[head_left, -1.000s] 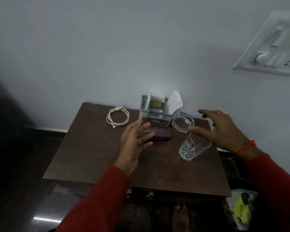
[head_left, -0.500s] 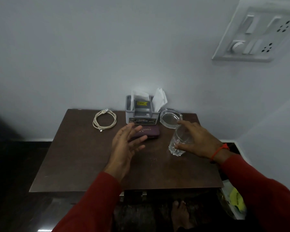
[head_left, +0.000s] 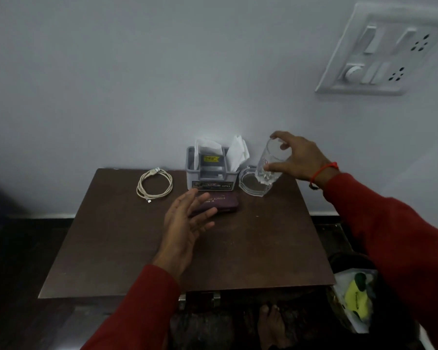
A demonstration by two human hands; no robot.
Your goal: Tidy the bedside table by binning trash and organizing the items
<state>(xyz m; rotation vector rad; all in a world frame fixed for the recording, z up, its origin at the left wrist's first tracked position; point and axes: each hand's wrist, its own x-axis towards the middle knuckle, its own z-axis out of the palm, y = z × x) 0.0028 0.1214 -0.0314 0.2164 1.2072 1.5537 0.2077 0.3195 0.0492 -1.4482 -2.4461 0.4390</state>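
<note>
My right hand (head_left: 300, 157) grips a clear drinking glass (head_left: 269, 165) near its rim, lifted and tilted above the glass ashtray (head_left: 252, 184) at the back right of the brown bedside table (head_left: 127, 248). My left hand (head_left: 185, 223) hovers open, fingers spread, over the near end of a maroon case (head_left: 220, 202) that lies flat in the table's middle. A grey organizer box (head_left: 210, 173) with white papers stands against the wall. To its left lies a coiled white USB cable (head_left: 154, 184).
A bin lined with a plastic bag (head_left: 357, 299), holding yellow-green trash, stands on the floor to the table's right. A switch and socket panel (head_left: 387, 51) is on the wall at the upper right. A bare foot (head_left: 273, 324) shows below the table's front edge.
My right hand closed on the glass, lifted it off the table and carried it back toward the wall above the ashtray. The left hand stayed over the maroon case.
</note>
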